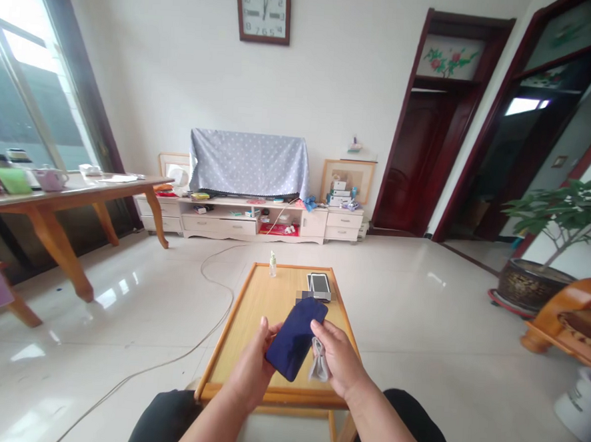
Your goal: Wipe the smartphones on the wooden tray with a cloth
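I sit at a small wooden table [249,325]. My left hand [254,365] grips the lower left edge of a dark blue phone [296,338], held tilted above the tabletop. My right hand [337,357] rests against the phone's right side with its fingers closed on a small grey cloth [318,366]. Two more phones [319,285] lie side by side at the table's far right corner. A small clear bottle [273,264] stands at the far edge.
A white cable [207,275] snakes over the tiled floor to a TV stand [248,221] with a cloth-covered screen. A long wooden table [61,197] stands at left. A potted plant [548,263] and a wooden chair [574,321] are at right.
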Available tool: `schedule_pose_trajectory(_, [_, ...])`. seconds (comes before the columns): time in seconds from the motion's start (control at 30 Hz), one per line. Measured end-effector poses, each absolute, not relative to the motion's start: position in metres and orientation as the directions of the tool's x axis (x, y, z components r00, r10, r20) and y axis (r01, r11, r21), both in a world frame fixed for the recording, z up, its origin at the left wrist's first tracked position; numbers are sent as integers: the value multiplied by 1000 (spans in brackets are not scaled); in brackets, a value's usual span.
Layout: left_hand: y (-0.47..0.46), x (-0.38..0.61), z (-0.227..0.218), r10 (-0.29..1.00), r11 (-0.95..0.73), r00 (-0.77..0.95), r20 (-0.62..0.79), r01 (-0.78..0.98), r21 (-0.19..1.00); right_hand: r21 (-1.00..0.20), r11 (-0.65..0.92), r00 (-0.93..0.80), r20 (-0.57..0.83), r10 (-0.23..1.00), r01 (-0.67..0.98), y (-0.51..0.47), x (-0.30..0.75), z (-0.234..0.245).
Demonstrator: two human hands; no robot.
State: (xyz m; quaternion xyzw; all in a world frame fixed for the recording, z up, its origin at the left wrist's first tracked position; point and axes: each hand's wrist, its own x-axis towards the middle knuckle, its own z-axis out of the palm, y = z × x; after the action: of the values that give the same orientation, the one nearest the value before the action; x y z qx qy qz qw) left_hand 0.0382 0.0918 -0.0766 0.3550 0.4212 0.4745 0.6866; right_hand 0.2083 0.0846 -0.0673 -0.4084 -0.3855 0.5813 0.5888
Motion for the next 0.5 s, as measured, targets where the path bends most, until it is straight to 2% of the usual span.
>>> schedule_pose_trajectory(0.1, [73,36,-65,835,529,442,-329,-478,701,-931,0,-49,19,999,-366,65,202,-57])
schedule_pose_trajectory(0.2, [57,31,-61,810,577,492,-320,-571,584,-935,48,-7,54,999,-351,50,199,-50])
schedule_pose_trajectory(0.3, [46,26,-59,833,551,461,-307,-637,539,-942,180,197,126,972,-285,35,199,-40])
schedule_pose_trajectory(0.37, [39,23,-56,837,545,460,-296,-654,525,-941,276,266,221,938,-196,23,197,-31])
schedule_pose_trajectory(0.5, [23,23,-48,825,560,509,-248,-674,481,-905,419,145,425,894,71,5,187,-16])
